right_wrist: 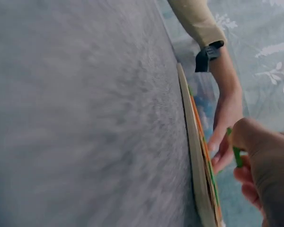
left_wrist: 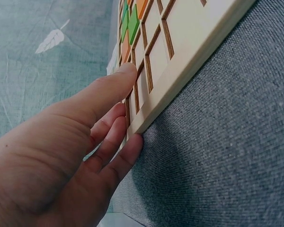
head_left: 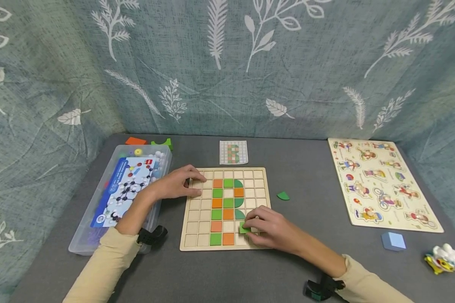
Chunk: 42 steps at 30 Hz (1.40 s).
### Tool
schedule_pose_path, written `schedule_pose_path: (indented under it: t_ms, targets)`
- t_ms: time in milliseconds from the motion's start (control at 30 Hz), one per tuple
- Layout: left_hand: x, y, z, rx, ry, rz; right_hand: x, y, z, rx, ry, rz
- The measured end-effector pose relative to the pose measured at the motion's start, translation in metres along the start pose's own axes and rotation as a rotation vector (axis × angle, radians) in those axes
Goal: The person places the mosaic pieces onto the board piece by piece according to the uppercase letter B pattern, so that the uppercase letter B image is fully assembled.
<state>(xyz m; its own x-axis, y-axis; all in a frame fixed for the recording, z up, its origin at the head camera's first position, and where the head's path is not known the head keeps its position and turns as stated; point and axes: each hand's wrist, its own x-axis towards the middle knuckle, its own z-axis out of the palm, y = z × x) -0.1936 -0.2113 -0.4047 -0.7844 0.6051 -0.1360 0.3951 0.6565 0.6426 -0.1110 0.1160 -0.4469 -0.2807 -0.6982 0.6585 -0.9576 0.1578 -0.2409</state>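
A wooden grid board (head_left: 193, 216) lies on the grey table, bearing orange and green square tiles and dark green quarter-round tiles in its middle columns. My left hand (head_left: 178, 182) holds the board's left edge near the far corner; in the left wrist view its thumb (left_wrist: 106, 90) rests on top and other fingers touch the rim. My right hand (head_left: 271, 229) pinches a green tile (head_left: 244, 227) over the lower right part of the board. In the right wrist view that tile (right_wrist: 237, 156) stands tilted between thumb and fingers; its full outline is hidden.
Right of the board lies a loose green quarter-round tile (head_left: 283, 196). A printed pattern card (head_left: 233, 160) is behind it. A clear plastic box (head_left: 83, 237) stands left, a picture puzzle board (head_left: 339, 181) right, near a blue cube (head_left: 393, 241) and a small figurine (head_left: 445, 259).
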Motion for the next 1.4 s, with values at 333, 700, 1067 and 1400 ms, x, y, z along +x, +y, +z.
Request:
schedule_pose_path:
  t_ms: [333, 700, 1067, 1400]
  targets:
    - [0.001, 0.0, 0.001, 0.002, -0.004, 0.0, 0.008, 0.004, 0.012, -0.071, -0.05, 0.011]
    - [0.001, -0.001, 0.0, 0.008, -0.002, 0.003, 0.009, 0.006, 0.014, -0.107, -0.084, 0.022]
    - [0.0, 0.0, 0.0, 0.011, 0.0, -0.002, 0.01, 0.004, 0.013, -0.123, -0.109, 0.032]
    - [0.0, 0.0, 0.0, 0.009, 0.006, -0.001, 0.007, 0.004, 0.006, -0.24, -0.094, 0.075]
